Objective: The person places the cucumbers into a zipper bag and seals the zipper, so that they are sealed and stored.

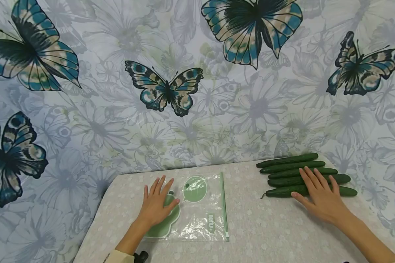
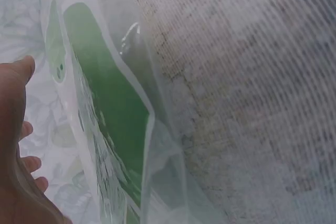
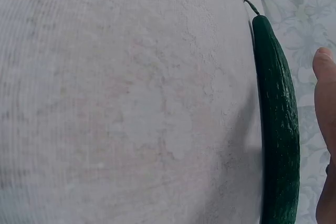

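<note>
A clear zip bag [image 1: 191, 219] with green printed shapes and a green closure strip along its right side lies flat on the table. Over its left part is my left hand [image 1: 156, 204], fingers spread and straight; the left wrist view shows the thumb and fingertips [image 2: 31, 163] above the bag's green print [image 2: 105, 87]. Several long green cucumbers [image 1: 293, 168] lie side by side at the back right. My right hand [image 1: 326, 201] spreads its fingers over the nearer ones, hiding parts of them. In the right wrist view the nearest cucumber [image 3: 278, 124] shows its curled stem, with my thumb [image 3: 324, 66] beside it.
A pale patterned cloth covers the table [image 1: 247, 223], whose back edge meets a wall hanging [image 1: 217, 135] printed with flowers and large butterflies. A dark strap end [image 1: 140, 256] shows at my left wrist, by a cream sleeve [image 1: 120, 256].
</note>
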